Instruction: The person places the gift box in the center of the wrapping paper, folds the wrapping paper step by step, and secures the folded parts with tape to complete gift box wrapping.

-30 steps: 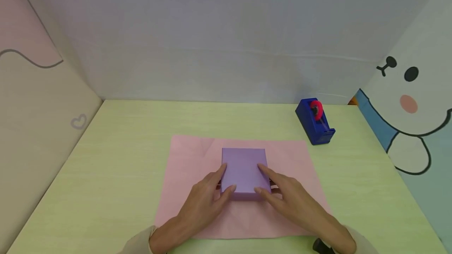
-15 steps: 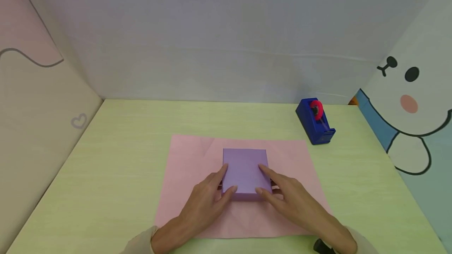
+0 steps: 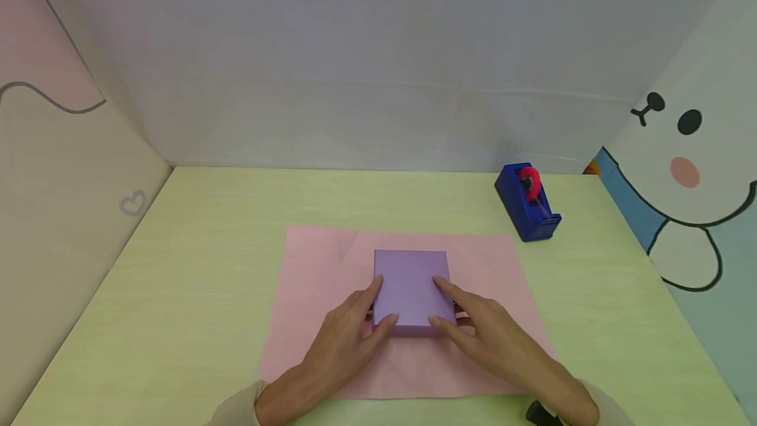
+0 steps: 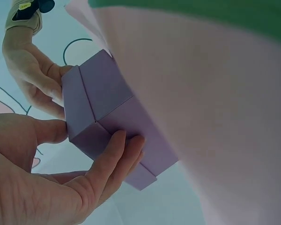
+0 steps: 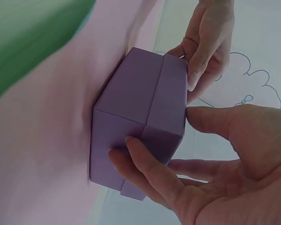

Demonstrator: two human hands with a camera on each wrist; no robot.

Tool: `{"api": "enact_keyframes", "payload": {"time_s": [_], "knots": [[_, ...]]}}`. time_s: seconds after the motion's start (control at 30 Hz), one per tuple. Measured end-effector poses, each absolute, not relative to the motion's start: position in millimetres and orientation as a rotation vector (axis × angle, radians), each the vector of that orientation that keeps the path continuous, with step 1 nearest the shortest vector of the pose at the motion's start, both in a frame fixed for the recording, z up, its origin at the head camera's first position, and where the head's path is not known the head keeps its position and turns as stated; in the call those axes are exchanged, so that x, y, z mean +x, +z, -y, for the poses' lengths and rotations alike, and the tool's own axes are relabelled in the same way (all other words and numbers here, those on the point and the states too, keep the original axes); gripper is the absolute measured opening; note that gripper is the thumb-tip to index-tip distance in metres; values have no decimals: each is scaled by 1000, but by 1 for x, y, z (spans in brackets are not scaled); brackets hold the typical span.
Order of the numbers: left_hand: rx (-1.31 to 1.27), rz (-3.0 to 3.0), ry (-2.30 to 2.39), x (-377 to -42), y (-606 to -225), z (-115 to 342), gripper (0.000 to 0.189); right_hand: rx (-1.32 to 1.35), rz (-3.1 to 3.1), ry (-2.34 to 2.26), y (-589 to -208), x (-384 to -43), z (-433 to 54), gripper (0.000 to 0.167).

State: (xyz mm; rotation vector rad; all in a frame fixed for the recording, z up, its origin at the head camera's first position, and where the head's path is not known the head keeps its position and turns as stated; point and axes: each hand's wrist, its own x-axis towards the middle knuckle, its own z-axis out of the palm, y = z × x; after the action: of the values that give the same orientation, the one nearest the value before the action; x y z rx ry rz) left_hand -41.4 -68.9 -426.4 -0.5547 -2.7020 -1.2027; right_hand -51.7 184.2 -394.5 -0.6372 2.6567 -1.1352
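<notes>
A purple lidded gift box (image 3: 411,288) sits on a sheet of pink paper (image 3: 319,261), near its middle. My left hand (image 3: 340,331) holds the box's near left corner, and my right hand (image 3: 493,331) holds the near right one. Both thumbs touch the near top edge while the index fingers lie at the top's side edges. In the left wrist view, the left fingers (image 4: 114,159) press the box's side wall below the lid seam. The right wrist view has the right fingers (image 5: 150,168) against the opposite wall, across the seam.
A blue tape dispenser (image 3: 528,206) with a red-cored roll stands at the back right, beyond the paper's corner. A black cylindrical object (image 3: 541,413) shows by the right wrist. Walls with cartoon drawings flank the pale table (image 3: 177,281), and a white sheet (image 3: 378,84) hangs behind.
The box has shifted very slightly to the right on the paper, the left hand moving with it. Both hands keep their hold, and the paper and tape dispenser stay put.
</notes>
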Motion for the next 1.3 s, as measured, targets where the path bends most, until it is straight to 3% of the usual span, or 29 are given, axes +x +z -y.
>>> {"api": "enact_keyframes", "payload": {"time_s": [0.93, 1.3], "knots": [[-661, 2657, -978, -38, -435, 66, 61, -782, -2772, -981, -400, -50, -186, 56], [-711, 2740, -1058, -37, -435, 67, 74, -761, -2792, -967, -399, -50, -186, 56]]}}
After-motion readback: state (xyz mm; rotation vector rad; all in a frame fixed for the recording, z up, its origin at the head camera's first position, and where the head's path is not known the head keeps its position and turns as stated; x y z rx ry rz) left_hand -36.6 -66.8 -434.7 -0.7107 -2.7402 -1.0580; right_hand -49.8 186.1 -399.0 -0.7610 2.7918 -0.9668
